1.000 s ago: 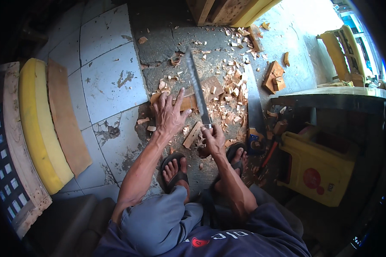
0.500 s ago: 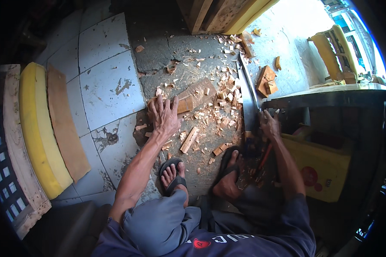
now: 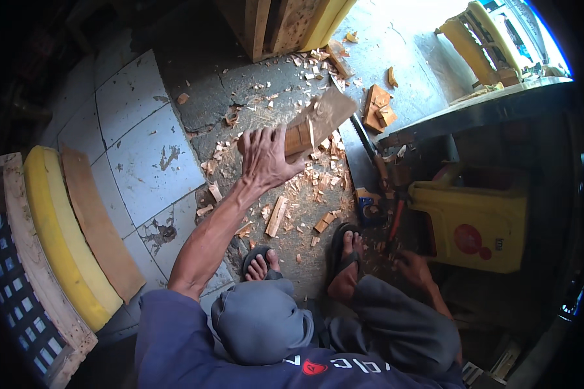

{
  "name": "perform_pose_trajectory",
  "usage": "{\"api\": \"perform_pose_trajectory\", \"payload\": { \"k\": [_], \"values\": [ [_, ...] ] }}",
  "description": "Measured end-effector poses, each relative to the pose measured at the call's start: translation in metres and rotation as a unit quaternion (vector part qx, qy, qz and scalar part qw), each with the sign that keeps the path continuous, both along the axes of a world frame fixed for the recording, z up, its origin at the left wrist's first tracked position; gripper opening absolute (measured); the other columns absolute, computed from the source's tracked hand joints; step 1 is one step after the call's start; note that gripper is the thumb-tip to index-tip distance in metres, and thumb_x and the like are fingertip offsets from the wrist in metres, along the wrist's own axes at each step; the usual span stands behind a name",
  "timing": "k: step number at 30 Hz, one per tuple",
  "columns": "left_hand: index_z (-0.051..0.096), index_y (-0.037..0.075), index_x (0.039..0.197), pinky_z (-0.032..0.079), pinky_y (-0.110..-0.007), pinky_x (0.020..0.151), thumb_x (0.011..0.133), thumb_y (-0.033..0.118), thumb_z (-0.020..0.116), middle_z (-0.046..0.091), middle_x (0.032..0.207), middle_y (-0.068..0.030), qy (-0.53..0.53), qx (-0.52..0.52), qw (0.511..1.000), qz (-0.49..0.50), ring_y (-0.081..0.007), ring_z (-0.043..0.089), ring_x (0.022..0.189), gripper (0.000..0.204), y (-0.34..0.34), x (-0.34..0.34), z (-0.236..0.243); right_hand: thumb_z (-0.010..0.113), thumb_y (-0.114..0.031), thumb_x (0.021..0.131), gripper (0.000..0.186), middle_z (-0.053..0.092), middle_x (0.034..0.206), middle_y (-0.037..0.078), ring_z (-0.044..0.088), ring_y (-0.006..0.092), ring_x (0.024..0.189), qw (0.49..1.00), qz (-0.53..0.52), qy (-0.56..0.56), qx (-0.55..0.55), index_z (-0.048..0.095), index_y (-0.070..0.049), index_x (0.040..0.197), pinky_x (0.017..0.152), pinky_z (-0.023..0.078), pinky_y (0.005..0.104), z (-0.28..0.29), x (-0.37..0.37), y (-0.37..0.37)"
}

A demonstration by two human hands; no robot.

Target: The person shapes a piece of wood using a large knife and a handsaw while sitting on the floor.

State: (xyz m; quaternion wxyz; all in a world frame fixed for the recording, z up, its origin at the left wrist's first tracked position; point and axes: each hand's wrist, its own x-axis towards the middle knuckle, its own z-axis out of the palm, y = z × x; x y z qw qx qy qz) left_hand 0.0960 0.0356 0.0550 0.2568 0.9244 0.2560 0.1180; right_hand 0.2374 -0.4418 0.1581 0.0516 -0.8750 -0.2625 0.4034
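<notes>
pose: left hand outstretched, grip clamped on wood block | right hand low, grip unclear

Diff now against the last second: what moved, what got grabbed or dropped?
The right hand has let go of the knife, which now lies to the right beside the saw, and has drawn back toward the body. The left hand, earlier pressing on the wood, now grips and lifts it. Saw, bin and sandalled feet: no clear change.
</notes>
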Motion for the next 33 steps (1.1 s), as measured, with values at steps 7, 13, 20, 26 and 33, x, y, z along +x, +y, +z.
{"api": "perform_pose_trajectory", "payload": {
  "k": [7, 13, 20, 26, 33],
  "values": [
    [0.042, 0.0, 0.148, 0.029, -0.055, 0.107, 0.067, 0.046, 0.08, 0.053, 0.125, -0.0211, 0.257, 0.047, 0.965, 0.027, -0.0353, 0.05, 0.121, 0.1, 0.03, -0.032, -0.066, 0.067, -0.019, 0.092, 0.044, 0.066, 0.125, 0.022, 0.065, 0.0389, 0.116, 0.998, 0.024, 0.024, 0.052, 0.063, -0.008, 0.135, 0.101, 0.05, 0.0465, -0.085, -0.016, 0.007],
    [0.039, -0.001, 0.15, 0.024, -0.062, 0.114, 0.079, 0.038, 0.08, 0.049, 0.138, -0.0245, 0.246, 0.109, 0.963, 0.017, -0.0395, 0.047, 0.133, 0.091, 0.03, -0.078, -0.068, 0.07, -0.013, 0.081, 0.053, 0.061, 0.123, 0.018, 0.055, 0.0398, 0.12, 0.925, 0.198, -0.288, 0.151, 0.057, -0.002, 0.131, 0.104, 0.046, 0.0481, -0.14, 0.018, 0.036],
    [0.053, -0.006, 0.13, 0.022, -0.067, 0.114, 0.088, 0.042, 0.076, 0.063, 0.127, -0.0244, 0.336, 0.043, 0.94, 0.049, -0.0375, 0.059, 0.126, 0.068, 0.054, -0.06, -0.012, 0.075, -0.008, 0.072, 0.046, 0.061, 0.101, 0.014, 0.06, 0.0366, 0.097, 0.94, 0.183, -0.161, 0.238, 0.06, -0.003, 0.115, 0.085, 0.051, 0.0467, -0.154, 0.037, 0.083],
    [0.055, 0.003, 0.137, 0.025, -0.063, 0.112, 0.087, 0.046, 0.077, 0.059, 0.132, -0.0239, 0.351, 0.074, 0.931, 0.064, -0.04, 0.056, 0.13, 0.07, 0.037, -0.028, 0.007, 0.068, -0.009, 0.082, 0.019, 0.061, 0.081, 0.01, 0.059, 0.0188, 0.071, 0.849, -0.263, 0.017, 0.458, 0.063, -0.001, 0.098, 0.069, 0.05, 0.0343, -0.088, 0.004, 0.078],
    [0.044, 0.009, 0.154, 0.025, -0.058, 0.112, 0.09, 0.047, 0.071, 0.048, 0.147, -0.0223, 0.275, 0.007, 0.936, 0.219, -0.0403, 0.05, 0.136, 0.079, 0.005, 0.027, -0.053, 0.078, -0.012, 0.081, 0.026, 0.068, 0.073, 0.008, 0.065, 0.0137, 0.067, 0.876, -0.162, 0.078, 0.448, 0.063, -0.003, 0.1, 0.065, 0.053, 0.031, -0.058, -0.005, 0.073]
  ]
}}
